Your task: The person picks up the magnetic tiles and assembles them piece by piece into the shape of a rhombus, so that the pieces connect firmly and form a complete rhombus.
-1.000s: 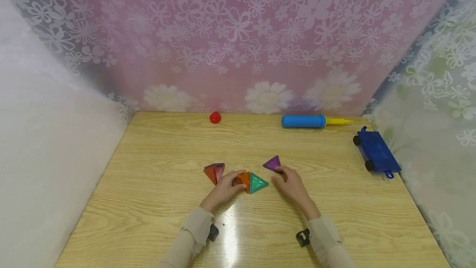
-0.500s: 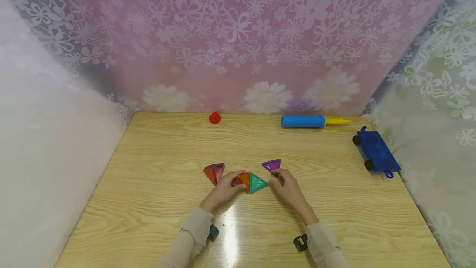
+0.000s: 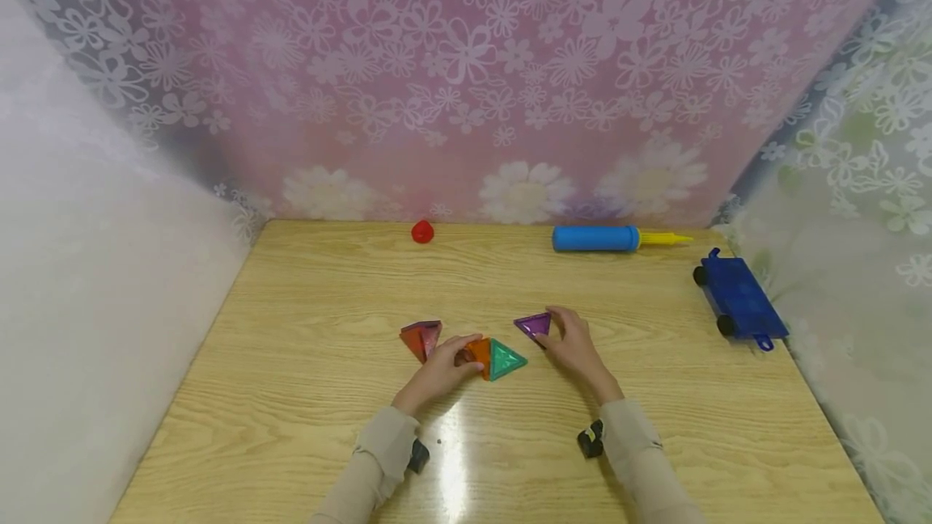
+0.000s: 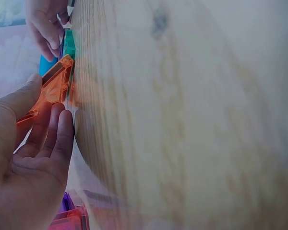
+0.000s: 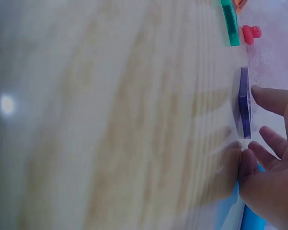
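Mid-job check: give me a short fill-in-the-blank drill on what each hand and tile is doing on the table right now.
1. The left hand holds the translucent ____ triangular tile.
2. The right hand touches the translucent ____ triangular tile.
3. The translucent green triangular tile lies against the orange one, between the two ____.
4. The blue cylindrical pump has a ____ nozzle.

Missing words: orange; purple; hands; yellow

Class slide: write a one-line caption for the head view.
Left hand holds orange triangle tile joined to green one; right hand touches purple tile.
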`<state>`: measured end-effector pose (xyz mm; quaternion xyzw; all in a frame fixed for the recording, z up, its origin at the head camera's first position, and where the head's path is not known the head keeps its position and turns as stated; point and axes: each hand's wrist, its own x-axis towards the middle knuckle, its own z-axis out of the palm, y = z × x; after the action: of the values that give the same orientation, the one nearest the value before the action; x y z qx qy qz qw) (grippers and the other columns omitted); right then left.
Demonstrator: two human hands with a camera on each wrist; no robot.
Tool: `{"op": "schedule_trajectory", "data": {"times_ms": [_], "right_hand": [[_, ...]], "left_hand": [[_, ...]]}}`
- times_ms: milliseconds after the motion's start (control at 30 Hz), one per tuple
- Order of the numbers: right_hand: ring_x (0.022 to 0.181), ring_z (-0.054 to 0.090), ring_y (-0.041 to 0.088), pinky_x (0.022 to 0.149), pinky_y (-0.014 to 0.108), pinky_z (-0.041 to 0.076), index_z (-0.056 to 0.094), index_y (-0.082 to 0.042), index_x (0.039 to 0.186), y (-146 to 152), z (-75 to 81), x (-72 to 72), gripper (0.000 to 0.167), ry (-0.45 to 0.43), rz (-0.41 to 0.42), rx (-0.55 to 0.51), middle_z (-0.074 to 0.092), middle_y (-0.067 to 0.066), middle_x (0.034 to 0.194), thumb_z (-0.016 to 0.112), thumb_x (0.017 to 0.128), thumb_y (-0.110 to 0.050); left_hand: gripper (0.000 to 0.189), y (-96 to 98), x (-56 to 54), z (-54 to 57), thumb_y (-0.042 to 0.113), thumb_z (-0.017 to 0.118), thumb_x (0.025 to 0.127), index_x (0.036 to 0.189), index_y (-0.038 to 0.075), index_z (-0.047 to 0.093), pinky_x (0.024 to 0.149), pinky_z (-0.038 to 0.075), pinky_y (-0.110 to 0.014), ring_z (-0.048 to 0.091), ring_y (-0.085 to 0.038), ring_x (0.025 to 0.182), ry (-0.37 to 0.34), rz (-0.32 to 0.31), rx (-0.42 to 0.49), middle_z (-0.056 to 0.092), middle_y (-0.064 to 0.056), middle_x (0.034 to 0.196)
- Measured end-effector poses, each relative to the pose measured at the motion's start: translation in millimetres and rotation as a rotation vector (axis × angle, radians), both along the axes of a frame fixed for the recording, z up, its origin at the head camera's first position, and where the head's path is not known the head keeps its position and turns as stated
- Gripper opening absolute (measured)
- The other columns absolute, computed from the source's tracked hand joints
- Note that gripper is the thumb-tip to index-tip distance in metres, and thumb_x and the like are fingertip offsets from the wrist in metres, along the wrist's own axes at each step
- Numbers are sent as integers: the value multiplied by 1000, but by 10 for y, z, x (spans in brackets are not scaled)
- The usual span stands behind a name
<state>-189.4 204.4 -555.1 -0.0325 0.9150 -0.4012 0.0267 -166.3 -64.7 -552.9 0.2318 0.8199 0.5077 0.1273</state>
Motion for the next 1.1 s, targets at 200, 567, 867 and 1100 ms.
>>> {"op": "schedule_trajectory", "data": {"times_ms": [200,567,867,1100], "right_hand": [[128,30,43,104,57,27,44,3,137,-19,6,-22,56,-18,-1,9,41,26,140,66,88,-15],[127,37,40,105,54,33,45,1,137,-48,2,-34,55,-33,-17,-59,41,25,139,67,87,-9],[93,55,30,76,32,49,44,6,134,-62,-34,-11,60,82,13,-139,45,26,128,71,81,2],[89,56,27,73,29,50,41,3,139,-99,-20,16,64,40,8,-166,53,25,117,71,82,3]], "left_hand": [[48,-3,-8,-21,14,62,92,137,3,49,78,50,-23,58,-18,90,4,-2,-2,59,-9,107],[49,5,-12,-30,13,62,92,137,2,48,82,52,-27,60,-21,95,-4,-3,9,59,-11,110],[50,13,-12,-29,13,62,93,138,2,47,81,52,-28,60,-20,94,-17,7,7,59,-10,109],[52,29,-18,-28,13,61,93,141,1,43,78,51,-24,60,-19,92,-40,22,3,59,-9,106]]}}
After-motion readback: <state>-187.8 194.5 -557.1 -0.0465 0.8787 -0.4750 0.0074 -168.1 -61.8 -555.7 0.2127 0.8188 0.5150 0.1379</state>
